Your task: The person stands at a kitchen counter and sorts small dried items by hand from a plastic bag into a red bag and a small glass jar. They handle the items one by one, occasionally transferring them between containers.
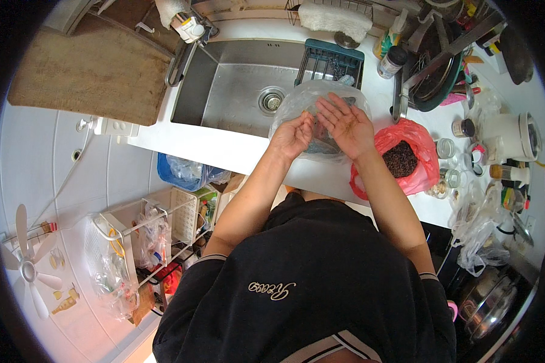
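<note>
Above a clear plastic bag (285, 105), my left hand (294, 135) has its fingers curled in with the tips together; whether something small is pinched there cannot be made out. My right hand (349, 127) is turned palm up beside it, fingers extended, with small brownish specks on the palm. The clear bag lies open across the counter and the sink's front right edge, its contents mostly covered by my hands. Right of my right forearm stands an open red plastic bag (424, 145) holding a heap of dark brown dried grains (400, 159).
A steel sink (240, 90) with a green drain rack (334, 44) lies ahead. Several glass jars (445, 148) and a white appliance (504, 136) crowd the right counter. At left are a wooden board (91, 77), a blue bin (175, 174) and a shelf cart (131, 222).
</note>
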### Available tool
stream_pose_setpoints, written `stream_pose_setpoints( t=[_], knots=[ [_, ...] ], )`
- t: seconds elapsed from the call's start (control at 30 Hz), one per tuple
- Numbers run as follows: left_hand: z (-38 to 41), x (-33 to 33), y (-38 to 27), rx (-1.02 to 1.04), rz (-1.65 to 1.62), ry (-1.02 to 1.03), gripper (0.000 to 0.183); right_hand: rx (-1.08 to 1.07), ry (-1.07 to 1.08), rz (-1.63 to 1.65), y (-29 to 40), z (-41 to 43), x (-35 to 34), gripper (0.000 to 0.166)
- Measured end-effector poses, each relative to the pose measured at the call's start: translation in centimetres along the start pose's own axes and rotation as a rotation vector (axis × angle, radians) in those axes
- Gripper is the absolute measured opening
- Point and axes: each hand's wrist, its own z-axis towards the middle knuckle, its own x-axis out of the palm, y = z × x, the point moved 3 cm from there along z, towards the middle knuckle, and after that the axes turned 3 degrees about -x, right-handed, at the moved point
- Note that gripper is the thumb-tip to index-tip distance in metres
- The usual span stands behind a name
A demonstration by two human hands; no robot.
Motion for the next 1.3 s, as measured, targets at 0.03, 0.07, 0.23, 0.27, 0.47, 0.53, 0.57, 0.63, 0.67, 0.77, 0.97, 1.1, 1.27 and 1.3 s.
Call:
stream_pose_setpoints(
  t=[0.03, 0.07, 0.23, 0.27, 0.47, 0.53, 0.57, 0.63, 0.67, 0.77, 0.97, 1.1, 1.27, 1.3],
  knots=[
    [0.0, 0.0, 0.1, -0.005, -0.015, -0.010, 0.010, -0.004, -0.014, -0.062, 0.0, 0.1, -0.2, 0.051],
    [0.1, 0.0, 0.1, -0.001, -0.011, -0.015, 0.009, -0.008, -0.029, -0.123, 0.1, 0.2, -0.5, 0.050],
    [-0.1, 0.4, 0.2, -0.059, -0.178, 0.027, 0.010, -0.435, 0.011, -1.312, -0.3, 0.3, -1.2, 0.035],
    [0.0, 0.6, 0.1, -0.078, -0.188, 0.062, 0.010, -0.602, 0.104, -1.615, -0.4, 0.4, -1.8, 0.034],
    [-0.3, 2.0, 0.0, -0.062, -0.228, 0.115, 0.009, -0.416, 0.088, -1.965, -0.8, -0.9, 0.7, 0.037],
    [-0.4, 2.5, 0.1, -0.020, -0.217, 0.094, 0.011, -0.760, 0.161, -2.193, -1.5, -0.9, 0.7, 0.037],
    [-0.4, 2.8, 0.1, -0.022, -0.216, 0.104, 0.011, -0.942, 0.199, -2.296, -1.8, -0.9, 0.6, 0.037],
    [-0.4, 3.1, 0.2, -0.029, -0.215, 0.126, 0.011, -0.993, 0.208, -2.106, -1.6, -0.7, 0.2, 0.028],
    [-0.4, 3.2, 0.3, -0.009, -0.211, 0.117, 0.011, -1.016, 0.211, -2.010, -1.4, -0.7, 0.0, 0.025],
    [-0.6, 3.3, 0.3, 0.037, -0.209, 0.106, 0.010, -0.416, -0.066, -1.581, -0.5, -1.0, -1.3, 0.020],
    [0.1, 3.1, 0.3, 0.066, -0.206, 0.127, 0.010, -0.037, 0.014, -1.228, -1.7, -2.3, 0.8, 0.026],
    [0.4, 3.0, 0.6, 0.065, -0.210, 0.147, 0.010, -0.190, 0.036, -1.482, -1.8, -2.2, 1.2, 0.025],
    [0.8, 1.8, 0.4, 0.070, -0.191, 0.152, 0.010, -0.402, 0.156, -1.749, -1.6, -2.0, 1.9, 0.020],
    [0.8, 1.8, 0.4, 0.104, -0.178, 0.127, 0.010, -0.430, 0.149, -1.766, -1.6, -1.9, 1.8, 0.019]
  ],
)
